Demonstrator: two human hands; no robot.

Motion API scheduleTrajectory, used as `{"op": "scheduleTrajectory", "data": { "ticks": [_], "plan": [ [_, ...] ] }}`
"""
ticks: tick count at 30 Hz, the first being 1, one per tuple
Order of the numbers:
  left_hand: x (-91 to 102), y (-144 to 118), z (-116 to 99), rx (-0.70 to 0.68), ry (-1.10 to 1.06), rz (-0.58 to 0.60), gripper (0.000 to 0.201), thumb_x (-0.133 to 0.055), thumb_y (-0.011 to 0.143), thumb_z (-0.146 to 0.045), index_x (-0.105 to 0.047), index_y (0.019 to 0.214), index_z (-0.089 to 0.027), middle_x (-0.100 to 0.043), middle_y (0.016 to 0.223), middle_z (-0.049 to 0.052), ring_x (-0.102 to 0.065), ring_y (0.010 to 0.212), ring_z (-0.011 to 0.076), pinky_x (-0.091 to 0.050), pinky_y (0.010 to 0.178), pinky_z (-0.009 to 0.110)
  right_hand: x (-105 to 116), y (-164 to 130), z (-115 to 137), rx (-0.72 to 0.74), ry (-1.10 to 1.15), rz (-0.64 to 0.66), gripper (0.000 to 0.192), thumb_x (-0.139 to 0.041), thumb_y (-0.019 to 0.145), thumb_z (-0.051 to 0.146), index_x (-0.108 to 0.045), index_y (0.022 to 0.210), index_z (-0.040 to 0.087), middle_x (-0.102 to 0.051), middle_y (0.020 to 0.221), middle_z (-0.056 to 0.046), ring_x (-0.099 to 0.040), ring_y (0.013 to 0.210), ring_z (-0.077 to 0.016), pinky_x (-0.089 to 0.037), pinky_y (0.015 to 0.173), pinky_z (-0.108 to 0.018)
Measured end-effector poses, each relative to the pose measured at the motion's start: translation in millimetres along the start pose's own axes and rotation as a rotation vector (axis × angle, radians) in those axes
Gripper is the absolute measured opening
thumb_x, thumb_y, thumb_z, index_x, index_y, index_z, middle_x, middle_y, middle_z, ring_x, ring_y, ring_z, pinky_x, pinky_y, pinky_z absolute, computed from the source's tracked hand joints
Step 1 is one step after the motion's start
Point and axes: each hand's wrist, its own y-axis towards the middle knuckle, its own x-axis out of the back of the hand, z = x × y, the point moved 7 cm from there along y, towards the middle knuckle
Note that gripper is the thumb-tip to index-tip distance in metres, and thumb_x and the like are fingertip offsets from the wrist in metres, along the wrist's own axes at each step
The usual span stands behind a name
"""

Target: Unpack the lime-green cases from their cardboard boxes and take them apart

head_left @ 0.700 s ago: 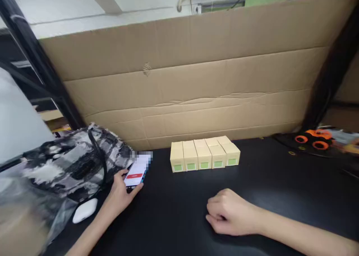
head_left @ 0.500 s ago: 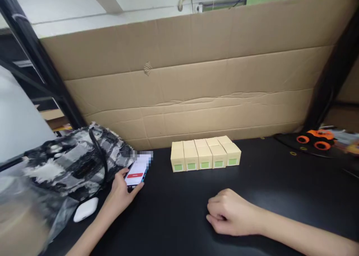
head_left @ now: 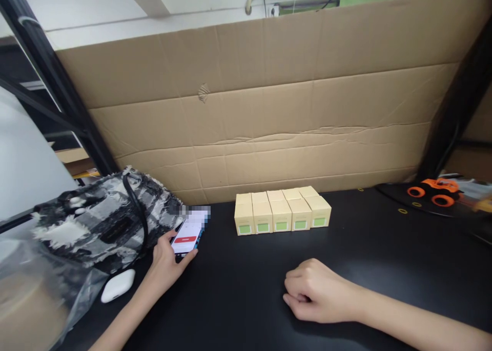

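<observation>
My left hand [head_left: 169,259] is closed round the lower end of a smartphone [head_left: 189,233], its thumb at the right edge and fingers at the left. The lit screen shows a red button, and its top part is blurred out. My right hand [head_left: 313,292] rests on the black table as a loose fist; whether anything is inside cannot be seen. Beyond the hands, several small cream boxes [head_left: 282,212] with green labels stand side by side in a row, touched by neither hand.
A black-and-white frayed bag [head_left: 111,223] lies left of the phone. Nearer are a white earbud case [head_left: 118,285] and a roll in clear plastic [head_left: 34,300]. An orange toy truck [head_left: 438,191] stands far right. A cardboard panel [head_left: 261,110] rises behind the black table [head_left: 238,289].
</observation>
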Motion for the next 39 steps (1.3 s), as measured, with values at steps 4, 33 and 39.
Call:
{"op": "scheduleTrajectory", "data": {
  "ticks": [4,33,39],
  "plan": [
    [8.9,0,-13,-0.088,0.045,-0.049,0.059,-0.054,0.073,-0.056,-0.039,0.110,-0.012,-0.052,0.111,0.019,-0.056,0.102,0.0412,-0.045,0.084,0.062,0,0,0,0.000,-0.003,-0.001,0.028,-0.047,0.076,0.016,-0.026,0.058,0.020,-0.034,0.054,0.007,-0.027,0.047,-0.0086,-0.023,0.050,-0.023],
    [-21.6,5,-150,-0.373,-0.497,0.354,0.037,-0.058,0.084,-0.024,-0.047,0.118,-0.028,-0.054,0.123,0.008,-0.052,0.119,0.0262,-0.044,0.100,0.049,2,2,3,0.033,-0.020,-0.047,0.025,-0.051,0.074,0.013,-0.036,0.055,0.020,-0.043,0.052,0.007,-0.040,0.044,-0.0074,-0.029,0.048,-0.023],
    [-15.3,-23,-167,-0.342,-0.651,0.415,0.060,-0.065,0.077,-0.018,-0.030,0.125,-0.026,-0.060,0.120,0.008,-0.060,0.110,0.0207,-0.053,0.093,0.039,29,0,2,-0.052,0.021,-0.212,0.038,-0.057,0.078,0.020,-0.049,0.115,0.015,-0.058,0.112,-0.012,-0.055,0.105,-0.0210,-0.045,0.089,-0.034]
  ]
}}
